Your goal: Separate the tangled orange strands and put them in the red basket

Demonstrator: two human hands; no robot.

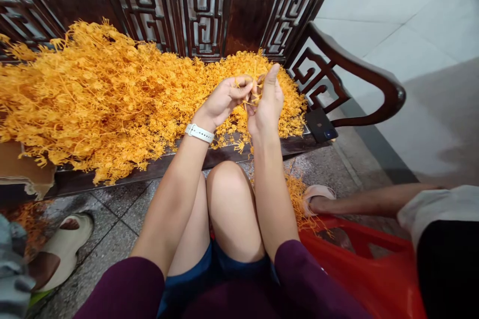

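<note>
My left hand (226, 97), with a white watch band (199, 132) on its wrist, pinches a small orange plastic piece (256, 90) between thumb and fingers. Close beside it, my right hand (267, 102) has its thumb raised and its fingers curled round the other side of the same piece. Both hands are above the front of a bench, over a large heap of similar orange pieces (149, 89) with thin strands. The far fingertips of my right hand are partly hidden.
The dark wooden bench (292, 144) has a carved back and a curved armrest (374, 77). A dark phone (321, 125) lies at its right end. Torn cardboard (24, 167), a red plastic stool (374, 269), orange strands on the floor and other people's legs are around.
</note>
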